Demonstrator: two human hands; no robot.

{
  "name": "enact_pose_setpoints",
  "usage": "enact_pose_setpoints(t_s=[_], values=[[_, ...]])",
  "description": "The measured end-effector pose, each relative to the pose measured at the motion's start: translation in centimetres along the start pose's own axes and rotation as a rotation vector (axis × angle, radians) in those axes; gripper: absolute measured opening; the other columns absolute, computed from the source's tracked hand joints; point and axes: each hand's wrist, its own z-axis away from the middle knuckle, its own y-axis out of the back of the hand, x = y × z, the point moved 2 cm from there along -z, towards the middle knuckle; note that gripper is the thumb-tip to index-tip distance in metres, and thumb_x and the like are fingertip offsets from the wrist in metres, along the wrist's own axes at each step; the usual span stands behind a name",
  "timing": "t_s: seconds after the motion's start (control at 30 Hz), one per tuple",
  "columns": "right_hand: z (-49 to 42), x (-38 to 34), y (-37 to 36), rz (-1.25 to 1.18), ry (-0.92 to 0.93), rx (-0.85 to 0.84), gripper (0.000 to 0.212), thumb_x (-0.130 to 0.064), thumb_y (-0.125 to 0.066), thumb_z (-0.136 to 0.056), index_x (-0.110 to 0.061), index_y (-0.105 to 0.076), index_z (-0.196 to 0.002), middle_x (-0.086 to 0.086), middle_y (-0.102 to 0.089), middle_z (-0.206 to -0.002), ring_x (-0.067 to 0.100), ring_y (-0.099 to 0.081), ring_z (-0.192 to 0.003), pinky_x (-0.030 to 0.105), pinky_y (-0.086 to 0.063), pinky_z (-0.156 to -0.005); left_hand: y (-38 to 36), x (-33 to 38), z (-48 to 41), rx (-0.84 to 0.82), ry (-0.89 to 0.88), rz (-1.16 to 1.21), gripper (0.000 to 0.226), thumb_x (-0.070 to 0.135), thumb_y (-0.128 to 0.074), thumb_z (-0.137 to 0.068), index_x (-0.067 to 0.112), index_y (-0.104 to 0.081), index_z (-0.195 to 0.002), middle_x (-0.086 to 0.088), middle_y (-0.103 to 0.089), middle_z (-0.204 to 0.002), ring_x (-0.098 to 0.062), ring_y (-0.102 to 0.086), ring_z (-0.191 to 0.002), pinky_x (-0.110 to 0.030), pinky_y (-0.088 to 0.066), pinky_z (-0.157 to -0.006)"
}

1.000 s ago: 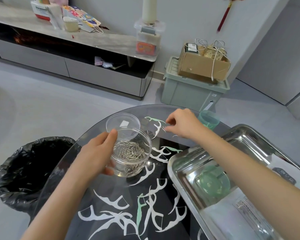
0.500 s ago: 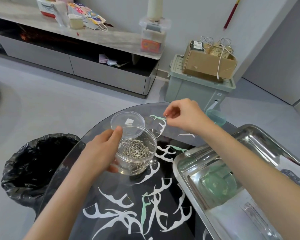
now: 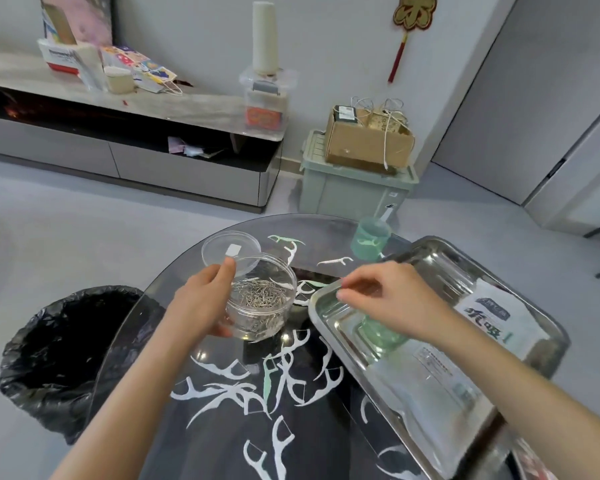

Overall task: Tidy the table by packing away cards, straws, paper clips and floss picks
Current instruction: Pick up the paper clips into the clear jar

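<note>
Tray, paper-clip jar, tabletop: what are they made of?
Tray: metal, likely stainless steel; polished, with mirror-like reflections and bright glare.
Paper-clip jar: probably clear plastic; the thin see-through wall shows the paper clips inside.
Tabletop: looks like glass; transparent, with glossy highlights and a smooth rounded edge.

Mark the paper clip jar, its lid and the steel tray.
paper clip jar [image 3: 269, 323]: head view, clear front wall below the clips.
lid [image 3: 217, 247]: head view, clear face left of its white sticker.
steel tray [image 3: 433, 268]: head view, bare shiny floor near the far corner.
</note>
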Motion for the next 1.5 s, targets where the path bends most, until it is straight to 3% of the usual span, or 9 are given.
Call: enact_pose_setpoints(t_s=[0.17,0.27,0.43,0.7,0.87,0.97,1.1,1.3,1.5], values=[[6.4,0.8,-3.9,0.331,-0.048,-0.106,0.053,-0.058,-0.055,-0.085,-0.017,-0.057,-0.118,-0.003,-0.06,-0.103,0.015,-0.056,-0.095,0.031,-0.049,-0.084,0.1,0.1,2.4,-0.024,-0.026,-0.035,0.043,0.057,-0.036,-0.094,0.027,-0.059,-0.114,-0.007,-0.061,-0.104,-0.02,-0.06,-0.046,-0.037,-0.055,-0.065],[8.1,0.3,-4.9,0.446,-0.025,-0.093,0.04,-0.045,-0.05,-0.094,-0.013,-0.05,-0.118,0.005,-0.058,-0.111,0.024,-0.058,-0.099,0.031,-0.045,-0.075,0.2,-0.1,4.3,-0.027,-0.033,0.005,0.041,0.054,-0.039,-0.095,0.025,-0.059,-0.117,-0.01,-0.061,-0.099,-0.022,-0.062,-0.051,-0.029,-0.05,-0.049],[8.4,0.2,-6.1,0.591,-0.02,-0.049,0.025,-0.005,-0.046,-0.09,-0.006,-0.049,-0.115,0.013,-0.061,-0.11,0.032,-0.06,-0.097,0.032,-0.036,-0.066,1.2,-0.8,7.9,-0.015,-0.026,0.064,0.037,0.05,-0.041,-0.096,0.024,-0.061,-0.111,-0.012,-0.062,-0.097,-0.026,-0.062,-0.055,-0.029,-0.05,-0.05],[9.2,0.0,-6.4,0.604,0.002,0.063,0.033,0.002,-0.049,-0.082,-0.007,-0.047,-0.113,0.011,-0.061,-0.106,0.03,-0.059,-0.09,0.032,-0.033,-0.063,3.1,-1.5,10.7,-0.024,-0.04,0.053,0.036,0.044,-0.04,-0.098,0.019,-0.059,-0.114,-0.016,-0.058,-0.098,-0.022,-0.06,-0.059,-0.024,-0.048,-0.038],[10.8,-1.6,-5.0,0.62,0.017,0.114,0.029,0.002,-0.049,-0.081,-0.01,-0.045,-0.108,0.008,-0.059,-0.105,0.026,-0.054,-0.08,0.031,-0.031,-0.063,5.9,-2.2,11.8,-0.022,-0.051,0.086,0.039,0.046,-0.038,-0.098,0.019,-0.058,-0.119,-0.015,-0.06,-0.083,-0.027,-0.058,-0.058,-0.031,-0.052,-0.051],[11.8,-3.2,-3.7,0.672,0.047,0.121,0.028,0.005,-0.047,-0.081,-0.01,-0.044,-0.105,0.007,-0.058,-0.103,0.023,-0.041,-0.071,0.031,-0.029,-0.062,7.3,-2.4,12.2,-0.013,-0.042,0.104,0.038,0.045,-0.037,-0.099,0.019,-0.057,-0.118,-0.013,-0.056,-0.095,-0.019,-0.06,-0.047,-0.025,-0.049,-0.038],[13.3,-6.2,-2.4,0.723,0.145,0.15,0.036,0.008,-0.046,-0.08,-0.008,-0.044,-0.112,0.007,-0.056,-0.1,0.022,-0.04,-0.07,0.031,-0.031,-0.062,9.4,-2.6,13.2,-0.031,-0.063,0.136,0.042,0.046,-0.037,-0.099,0.015,-0.058,-0.119,-0.021,-0.052,-0.115,-0.024,-0.056,-0.059,-0.023,-0.049,-0.037],[13.6,-10.4,-2.8,0.805,0.288,0.149,0.032,0.01,-0.044,-0.079,-0.009,-0.043,-0.104,0.001,-0.038,-0.077,0.017,-0.033,-0.056,0.03,-0.026,-0.055,11.1,-2.3,14.2,-0.029,-0.086,0.182,0.042,0.047,-0.034,-0.1,0.018,-0.059,-0.117,-0.017,-0.058,-0.085,-0.018,-0.055,-0.052,-0.02,-0.047,-0.036],[12.3,-13.1,-6.5,0.742,0.351,0.103,0.039,0.01,-0.048,-0.077,-0.006,-0.046,-0.112,0.009,-0.056,-0.1,0.023,-0.038,-0.069,0.032,-0.026,-0.058,12.4,-2.2,14.9,-0.004,-0.116,0.245,0.043,0.046,-0.032,-0.1,0.018,-0.062,-0.114,-0.013,-0.055,-0.061,-0.019,-0.051,-0.051,-0.026,-0.043,-0.047]])
